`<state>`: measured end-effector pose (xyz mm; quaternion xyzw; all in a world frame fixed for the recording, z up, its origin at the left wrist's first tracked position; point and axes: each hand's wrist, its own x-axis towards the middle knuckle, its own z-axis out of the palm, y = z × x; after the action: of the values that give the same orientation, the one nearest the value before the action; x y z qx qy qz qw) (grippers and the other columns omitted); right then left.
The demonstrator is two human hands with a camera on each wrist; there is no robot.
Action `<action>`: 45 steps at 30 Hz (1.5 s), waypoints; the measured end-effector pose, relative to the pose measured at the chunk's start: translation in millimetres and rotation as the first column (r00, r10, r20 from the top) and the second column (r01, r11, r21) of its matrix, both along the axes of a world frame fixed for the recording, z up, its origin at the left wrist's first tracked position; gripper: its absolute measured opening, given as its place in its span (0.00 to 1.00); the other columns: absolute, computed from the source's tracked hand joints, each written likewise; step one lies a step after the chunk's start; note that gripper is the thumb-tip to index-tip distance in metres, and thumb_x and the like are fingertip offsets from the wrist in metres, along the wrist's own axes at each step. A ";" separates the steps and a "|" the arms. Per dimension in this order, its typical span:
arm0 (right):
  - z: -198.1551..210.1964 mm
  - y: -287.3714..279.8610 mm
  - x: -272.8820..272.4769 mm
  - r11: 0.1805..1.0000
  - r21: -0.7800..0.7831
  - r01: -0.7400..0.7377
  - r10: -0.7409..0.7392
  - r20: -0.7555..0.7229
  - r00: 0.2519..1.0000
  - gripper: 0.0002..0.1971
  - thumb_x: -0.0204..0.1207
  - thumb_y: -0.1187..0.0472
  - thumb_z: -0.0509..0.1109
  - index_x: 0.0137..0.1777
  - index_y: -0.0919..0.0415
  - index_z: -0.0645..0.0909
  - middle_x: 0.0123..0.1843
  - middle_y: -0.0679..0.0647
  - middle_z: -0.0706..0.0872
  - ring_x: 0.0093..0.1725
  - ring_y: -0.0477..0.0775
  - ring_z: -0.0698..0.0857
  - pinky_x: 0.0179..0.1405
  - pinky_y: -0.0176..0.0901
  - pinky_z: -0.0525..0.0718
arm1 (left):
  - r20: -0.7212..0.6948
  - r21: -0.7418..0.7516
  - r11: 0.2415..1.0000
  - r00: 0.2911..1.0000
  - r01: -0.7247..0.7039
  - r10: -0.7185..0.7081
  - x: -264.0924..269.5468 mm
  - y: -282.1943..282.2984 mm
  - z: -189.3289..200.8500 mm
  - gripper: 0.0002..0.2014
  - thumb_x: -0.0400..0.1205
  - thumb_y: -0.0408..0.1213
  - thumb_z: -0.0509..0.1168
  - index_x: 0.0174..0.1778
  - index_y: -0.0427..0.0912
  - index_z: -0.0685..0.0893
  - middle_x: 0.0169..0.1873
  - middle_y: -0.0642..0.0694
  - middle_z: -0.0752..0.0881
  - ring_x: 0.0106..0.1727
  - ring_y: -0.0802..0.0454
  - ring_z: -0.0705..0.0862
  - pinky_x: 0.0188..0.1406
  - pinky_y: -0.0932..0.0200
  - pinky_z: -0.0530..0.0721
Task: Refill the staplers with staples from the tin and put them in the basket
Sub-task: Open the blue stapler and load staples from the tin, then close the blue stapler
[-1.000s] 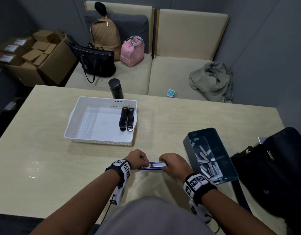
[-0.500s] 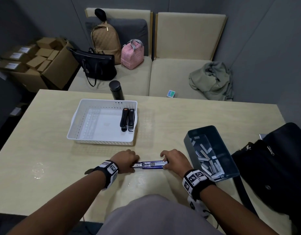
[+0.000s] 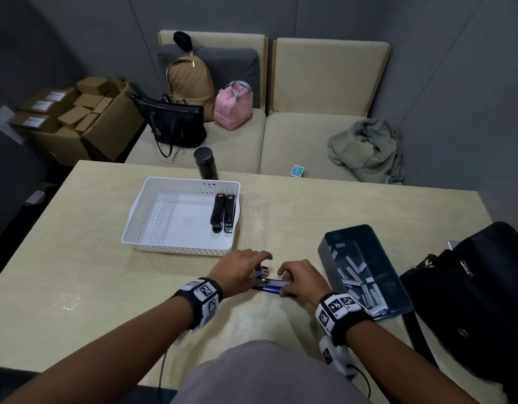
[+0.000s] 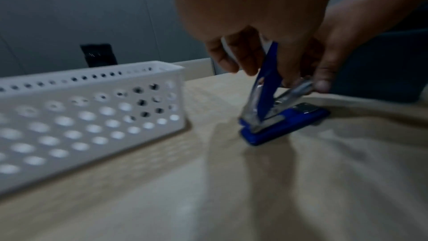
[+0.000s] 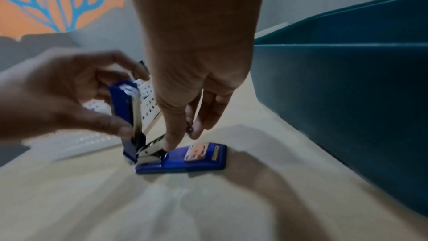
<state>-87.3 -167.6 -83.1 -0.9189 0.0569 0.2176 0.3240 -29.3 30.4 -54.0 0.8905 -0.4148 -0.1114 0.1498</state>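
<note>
A blue stapler point(image 3: 271, 284) lies on the table between my hands, its base point(image 5: 197, 160) flat on the wood. My left hand point(image 3: 243, 266) grips the blue top cover point(image 4: 268, 83) and holds it nearly upright. My right hand point(image 3: 301, 279) pinches the front of the metal staple rail point(image 4: 298, 89), which tilts up off the base. The open blue-grey tin point(image 3: 325, 249) with several loose staple strips point(image 3: 360, 284) stands just right of my right hand. The white perforated basket point(image 3: 176, 249) sits beyond my left hand and holds two black staplers point(image 3: 218, 212).
A black flask point(image 3: 206, 164) stands behind the basket. A black bag point(image 3: 470, 301) lies on the table's right edge beside the tin. Beyond the table, a sofa carries bags and a green garment point(image 3: 365, 150). Cardboard boxes point(image 3: 74, 118) sit on the floor at left.
The stapler lay folded out flat between my hands. My left hand has moved right and swung the blue cover up to nearly upright. My hands are closer together.
</note>
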 end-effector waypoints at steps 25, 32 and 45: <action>30.2 37.0 6.5 0.811 0.496 0.310 -0.046 -0.474 0.879 0.15 0.60 0.57 0.73 0.48 0.55 0.78 0.40 0.56 0.79 0.34 0.50 0.78 0.31 0.42 0.72 | -0.227 -0.102 0.985 0.967 -0.142 0.116 0.2 -8.4 -4.0 0.30 0.80 0.27 0.62 0.77 0.52 0.69 0.73 0.43 0.76 0.65 0.43 0.82 0.61 0.50 0.82; 69.0 70.2 53.1 0.733 0.648 0.206 -0.096 -0.201 0.975 0.13 0.64 0.63 0.71 0.50 0.58 0.79 0.41 0.54 0.84 0.40 0.48 0.85 0.41 0.38 0.85 | -0.815 -0.168 0.498 0.404 -0.851 0.414 21.2 -2.4 20.8 0.24 0.83 0.57 0.59 0.63 0.41 0.82 0.54 0.41 0.89 0.53 0.45 0.88 0.57 0.49 0.86; 88.4 123.1 121.9 0.915 0.179 -0.362 0.360 0.043 0.932 0.41 0.68 0.52 0.80 0.80 0.57 0.67 0.82 0.56 0.60 0.79 0.58 0.64 0.79 0.49 0.66 | -0.930 0.041 0.393 0.108 -0.919 0.351 134.7 76.7 40.8 0.13 0.81 0.46 0.59 0.43 0.40 0.81 0.33 0.40 0.82 0.31 0.43 0.80 0.35 0.58 0.79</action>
<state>34.5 -44.4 5.3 -0.8808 -0.1353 0.2739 0.3617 105.4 107.1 -13.2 0.7033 0.1694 -0.3107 0.6165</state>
